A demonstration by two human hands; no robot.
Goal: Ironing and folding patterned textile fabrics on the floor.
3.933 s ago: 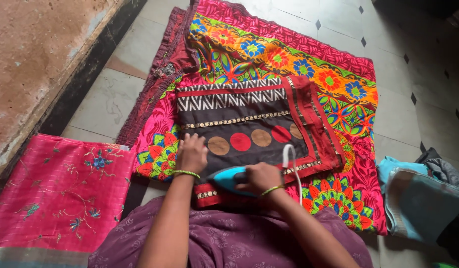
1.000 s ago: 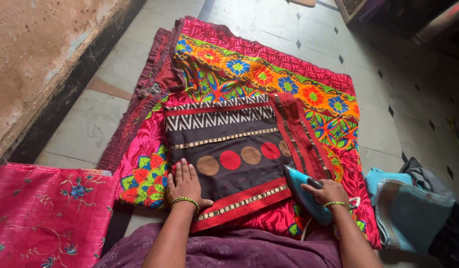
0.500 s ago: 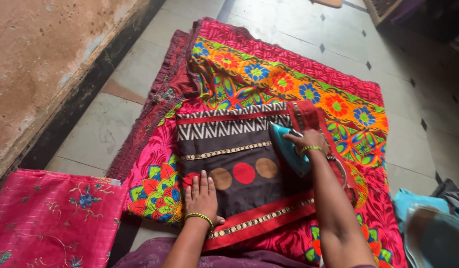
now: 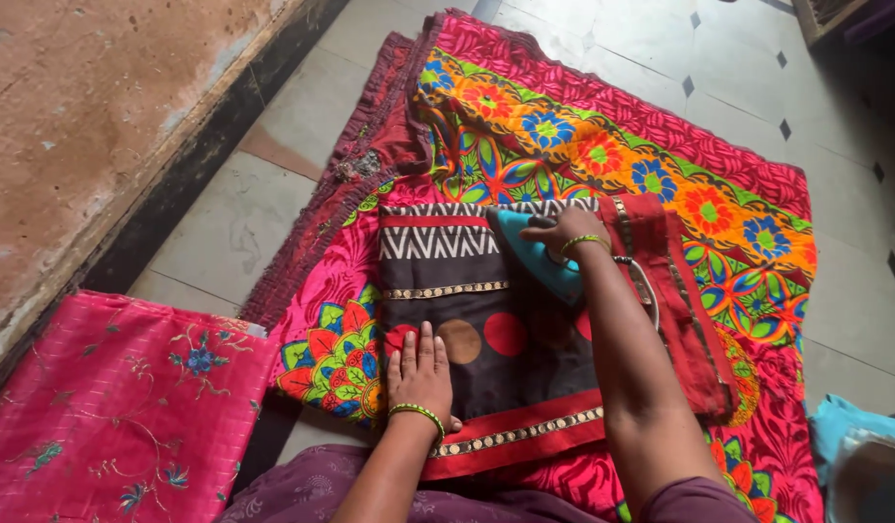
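1. Turquoise electric iron (image 4: 530, 254) is resting on the far part of the dark brown folded cloth with red borders, zigzag stripes and round red and tan dots (image 4: 486, 363), with its pointed nose turning toward the left.
2. The right hand (image 4: 562, 230) is closing around the handle of the iron from above, fingers wrapped together on it; a green bangle is sitting on the wrist.
3. A pale cord (image 4: 646, 286) is curving out just beside the right wrist and lying over the red border of the cloth.
4. The left hand (image 4: 420, 373) is pressing flat on the near left part of the dark brown cloth, fingers straight and close together, holding nothing; it is partly covering one red dot and is also wearing a green bangle.
5. The dark brown cloth is lying on top of a large bright pink and orange spread with a flower pattern (image 4: 661, 184), which is covering the pale tiled floor (image 4: 225, 232).
6. A pink fabric with embroidered blue flowers (image 4: 108, 407) is lying folded at the left, apart from the spread and near the rough wall (image 4: 89, 126).
7. A light blue bundle of cloth (image 4: 859, 450) is showing at the right edge, only partly in view; I cannot tell what is inside it.
8. The person's purple patterned garment (image 4: 312, 494) is showing at the bottom edge.
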